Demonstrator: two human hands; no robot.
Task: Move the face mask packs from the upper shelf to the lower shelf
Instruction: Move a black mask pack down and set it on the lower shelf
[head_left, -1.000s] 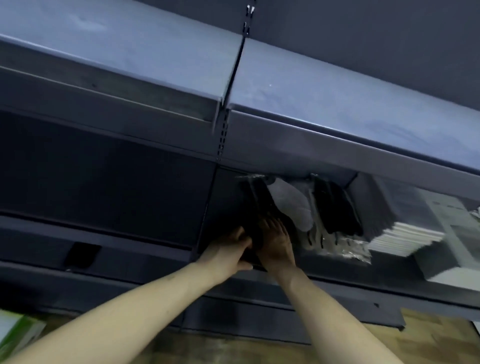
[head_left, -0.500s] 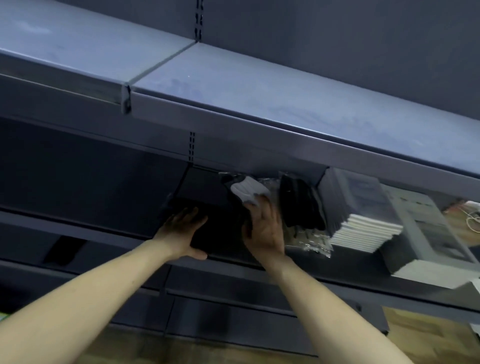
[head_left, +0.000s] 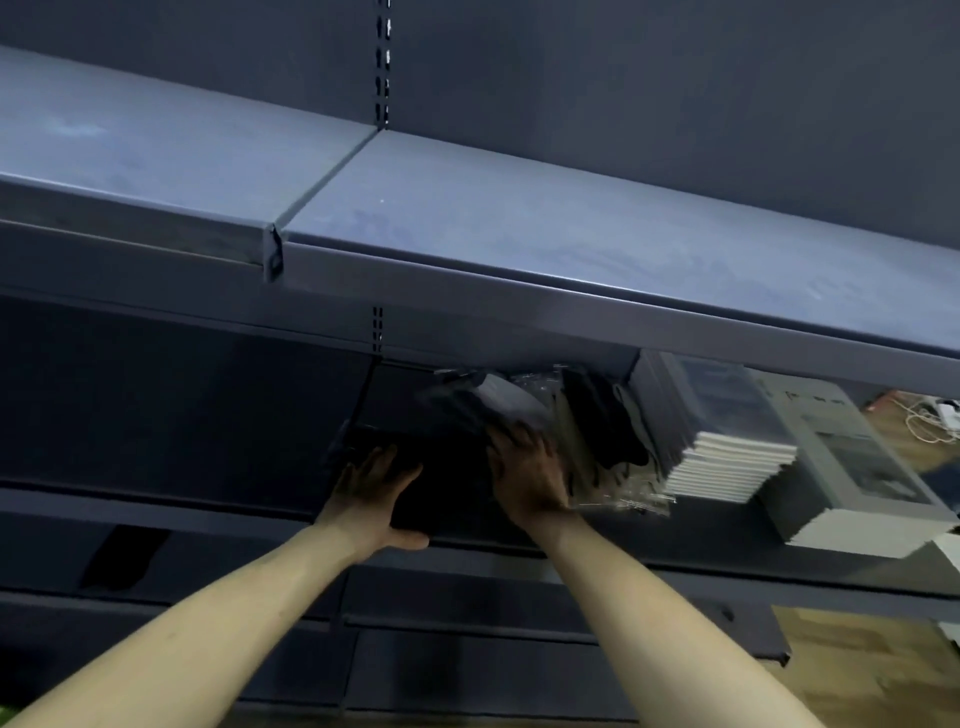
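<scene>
Head view: a dark stack of face mask packs (head_left: 441, 467) on the lower shelf (head_left: 208, 512) is flanked by both hands, left hand (head_left: 371, 493) and right hand (head_left: 530, 475), seemingly pressed flat-fingered against its sides.

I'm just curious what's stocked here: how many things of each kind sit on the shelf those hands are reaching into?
Dark bundle: 1
Clear mask packs: 2 showing, one white, one black
White-edged stack: 1
Grey box: 1
Total: 5
</scene>
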